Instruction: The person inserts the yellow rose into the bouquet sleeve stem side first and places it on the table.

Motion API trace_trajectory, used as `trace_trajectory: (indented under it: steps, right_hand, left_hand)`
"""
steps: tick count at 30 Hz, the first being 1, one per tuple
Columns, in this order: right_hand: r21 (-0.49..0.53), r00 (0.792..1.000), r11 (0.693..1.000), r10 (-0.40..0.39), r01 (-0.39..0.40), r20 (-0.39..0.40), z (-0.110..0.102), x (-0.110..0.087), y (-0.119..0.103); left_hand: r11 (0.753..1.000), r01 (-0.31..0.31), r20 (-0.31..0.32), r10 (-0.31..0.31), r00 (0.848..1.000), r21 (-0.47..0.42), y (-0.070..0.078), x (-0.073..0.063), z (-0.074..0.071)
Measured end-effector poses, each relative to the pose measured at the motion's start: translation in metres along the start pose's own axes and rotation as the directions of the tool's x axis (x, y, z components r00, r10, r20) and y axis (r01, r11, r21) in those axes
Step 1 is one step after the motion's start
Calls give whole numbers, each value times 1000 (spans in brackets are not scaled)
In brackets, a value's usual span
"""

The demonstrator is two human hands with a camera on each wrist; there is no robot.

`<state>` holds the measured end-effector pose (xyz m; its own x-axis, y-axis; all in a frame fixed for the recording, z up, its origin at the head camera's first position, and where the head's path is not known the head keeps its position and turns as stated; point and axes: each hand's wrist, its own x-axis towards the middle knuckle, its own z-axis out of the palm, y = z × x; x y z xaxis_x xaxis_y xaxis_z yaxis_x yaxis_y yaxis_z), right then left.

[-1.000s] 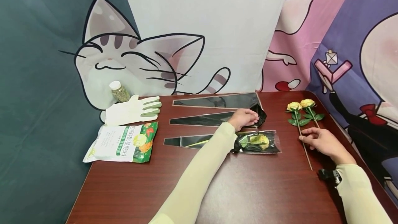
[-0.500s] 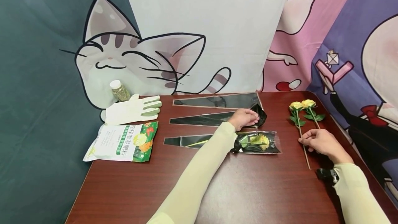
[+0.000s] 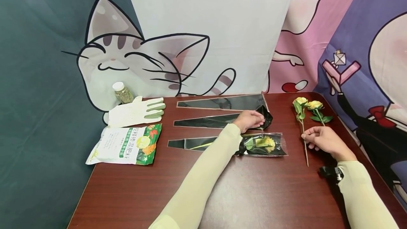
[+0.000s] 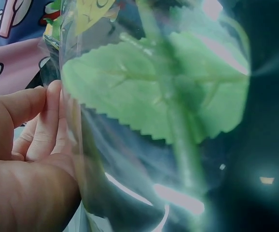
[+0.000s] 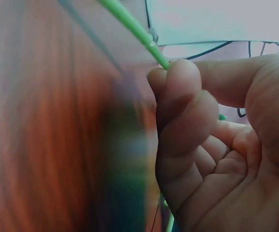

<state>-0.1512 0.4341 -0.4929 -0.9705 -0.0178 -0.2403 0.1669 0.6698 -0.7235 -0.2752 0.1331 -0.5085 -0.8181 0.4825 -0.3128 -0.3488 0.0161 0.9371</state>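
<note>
My left hand (image 3: 249, 121) pinches the flared mouth of the middle black flower sleeve (image 3: 203, 121), which lies flat and tapers to the left. In my right hand (image 3: 327, 142) the stem of a yellow rose (image 3: 300, 101) is pinched between thumb and fingers, its bloom pointing to the back. The right wrist view shows the green stem (image 5: 130, 24) coming out above the fingertips. Just beyond it lies a second yellow rose (image 3: 314, 105), its lower stem hidden by the right hand. A sleeved yellow rose (image 3: 265, 144) lies nearer; its leaf (image 4: 115, 82) fills the left wrist view behind clear film.
Another flat black sleeve (image 3: 222, 103) lies at the back of the brown table (image 3: 254, 193). To the left are white gloves (image 3: 130, 113), a lidded jar (image 3: 123, 94) and a printed bag (image 3: 125, 146). A cartoon-printed cloth (image 3: 241, 27) hangs right behind the table.
My right hand has shifted slightly left with the rose, whose stem has turned more upright in view and whose leaves have swung round. The left hand has stayed at the sleeve's mouth.
</note>
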Motion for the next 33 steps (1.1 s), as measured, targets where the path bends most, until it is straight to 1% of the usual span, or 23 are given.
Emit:
trace_trajectory:
  steps: [7,12,17,20,25,29,33]
  right_hand:
    - [95,1000,995,2,-1,-12,2,10,-17]
    - [137,1000,990,-18,20,-20,4,19,-31]
    - [183,998,983,-24,33,-51,6,30,-42]
    - [188,997,981,-41,53,-68,8,35,-47]
    - [220,991,972,-60,86,-121,10,43,-54]
    - [263,983,960,-54,100,-175,12,47,-61]
    - [289,975,951,-45,109,-217,14,51,-69]
  left_hand:
    - [1000,10,-3,-10,1000,-29,0,-1,0]
    - [1000,9,-3,-10,1000,-29,1,-2,0]
    - [1000,0,-8,0,1000,-26,2,-3,-1]
    - [1000,4,-12,-4,1000,-29,1,-3,-2]
    - [999,5,-11,-6,1000,-32,1,-4,-2]
    - [1000,-1,3,1,1000,-20,0,-3,-2]
    - [1000,-6,4,6,1000,-19,1,-2,-1]
